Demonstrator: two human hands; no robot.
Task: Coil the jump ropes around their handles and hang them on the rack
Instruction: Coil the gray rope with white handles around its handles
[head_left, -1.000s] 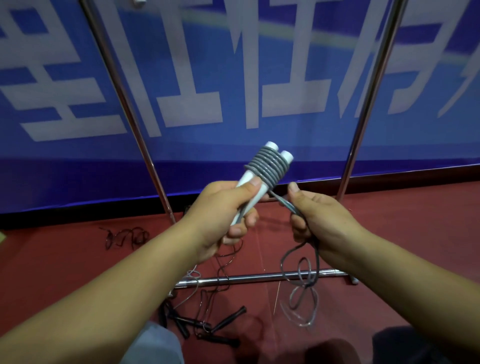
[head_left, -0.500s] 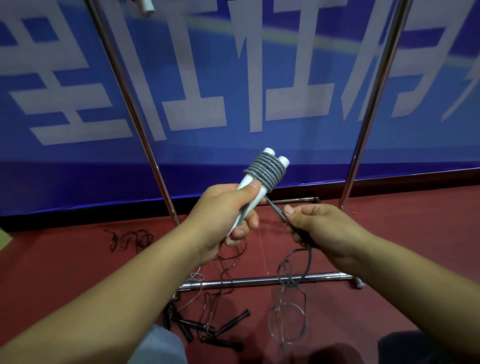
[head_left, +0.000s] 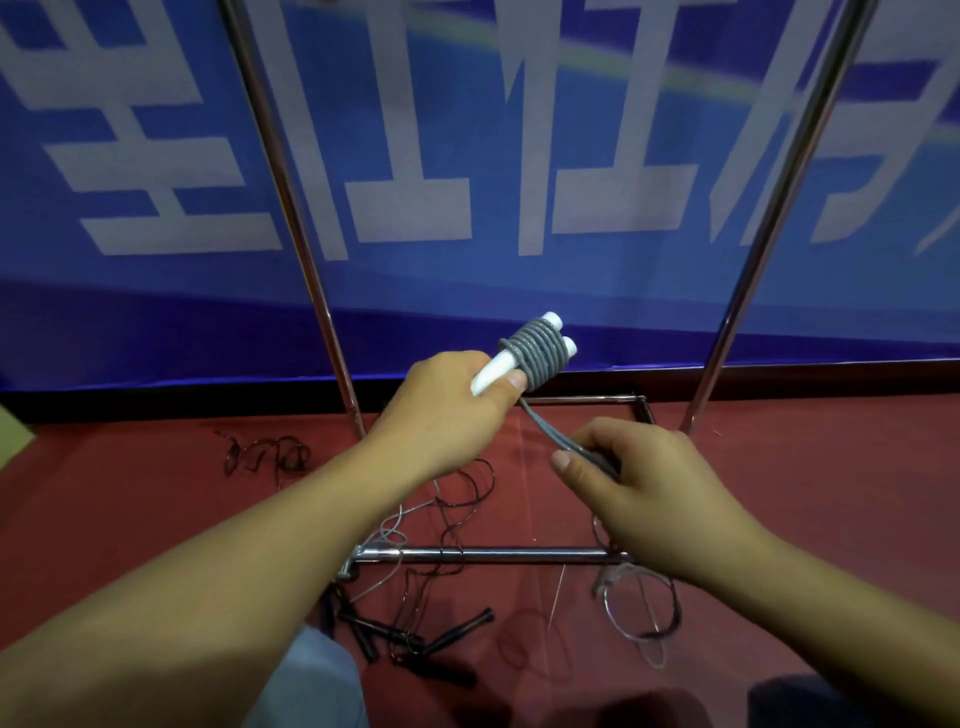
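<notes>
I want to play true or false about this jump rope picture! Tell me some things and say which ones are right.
1. The left hand holds the white handles. True.
2. The grey rope is wound round both handles together. True.
3. The right hand is empty. False: it pinches the loose part of the grey rope.
4. All of the grey rope is already wound up. False: a loose length still hangs below the right hand toward the floor.
5. Black jump ropes lie on the red floor. True.
6. The grey rope already hangs on the rack. False: it is in the hands.
</notes>
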